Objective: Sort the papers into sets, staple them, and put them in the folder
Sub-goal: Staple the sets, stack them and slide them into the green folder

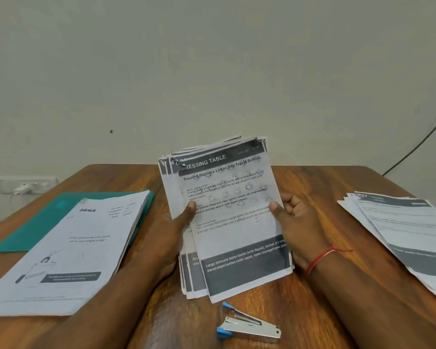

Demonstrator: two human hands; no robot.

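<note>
1. Papers (pixel 227 222) fill the middle of the head view as a loosely fanned stack, held upright and tilted over the table (pixel 325 187). The top sheet faces the camera, headed "DRESSING TABLE", with dark bands at top and bottom. Whether the lower edge touches the table cannot be told.
2. The left grip (pixel 173 233) grasps the stack's left edge. Its thumb presses on the front of the top sheet and its fingers are hidden behind.
3. The right grip (pixel 297 222) grasps the right edge the same way, thumb on the front and fingers curled behind. A red thread (pixel 320 258) circles that wrist.
4. A stapler (pixel 247 326) with blue ends lies on the table just before the stack's lower edge, apart from both grips, its two arms spread open.
5. A green folder (pixel 48 217) lies flat on the left of the table, well apart from the held stack. A left pile (pixel 68 253) of sheets, topped by a page printed "blinkit", overlaps it.
6. A right pile (pixel 408 235) of printed sheets, loosely fanned, lies at the table's right edge.
7. A wall socket (pixel 23 188) with a white plug sits at far left, and a dark cable (pixel 418 144) runs down the wall at right.
</note>
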